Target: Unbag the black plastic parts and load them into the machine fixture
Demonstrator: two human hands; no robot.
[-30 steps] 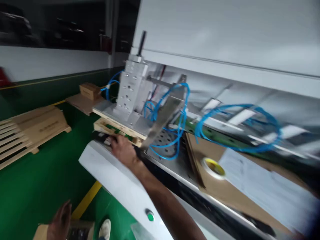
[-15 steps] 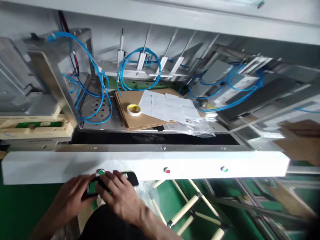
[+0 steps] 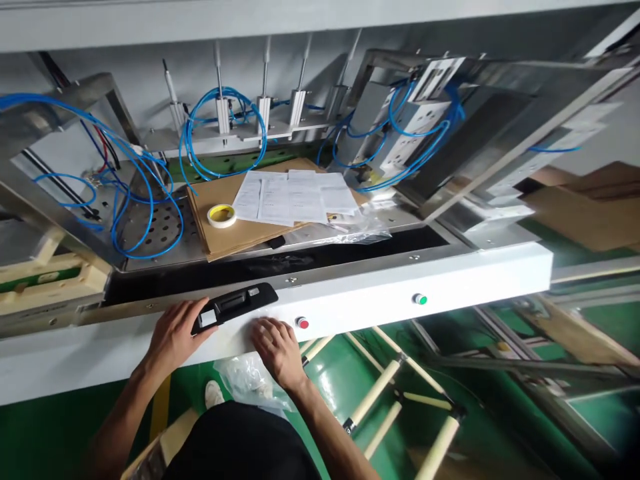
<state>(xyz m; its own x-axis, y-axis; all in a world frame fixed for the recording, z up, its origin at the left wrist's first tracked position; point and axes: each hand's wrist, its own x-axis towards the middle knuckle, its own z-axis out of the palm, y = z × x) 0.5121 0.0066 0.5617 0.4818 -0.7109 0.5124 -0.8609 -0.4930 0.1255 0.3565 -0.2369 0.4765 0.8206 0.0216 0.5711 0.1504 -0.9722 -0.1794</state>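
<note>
A long black plastic switch panel (image 3: 240, 304), with a recess in its middle and a small grey switch near its right end, lies at a slant over the white front ledge (image 3: 360, 303). My left hand (image 3: 175, 337) grips the panel's left end between thumb and fingers, beside a white label on it. Just below the panel, my right hand (image 3: 277, 350) rests on the ledge's front with its fingers loosely bent and nothing visible in them. To the right of those fingers sits a red button (image 3: 302, 323).
Behind the ledge, cardboard sheets (image 3: 205, 233) carry white papers (image 3: 295, 197) and a tape roll (image 3: 221, 215). Blue hoses (image 3: 187, 150) loop around the cylinders. A green button (image 3: 420, 299) is farther right. Below are a clear plastic bag (image 3: 245, 377) and a cream pipe frame (image 3: 373, 393).
The panel has risen from the ledge's lower edge onto the ledge. My right hand has come off it and moved right; my left hand still grips it. The view has shifted right and tilted.
</note>
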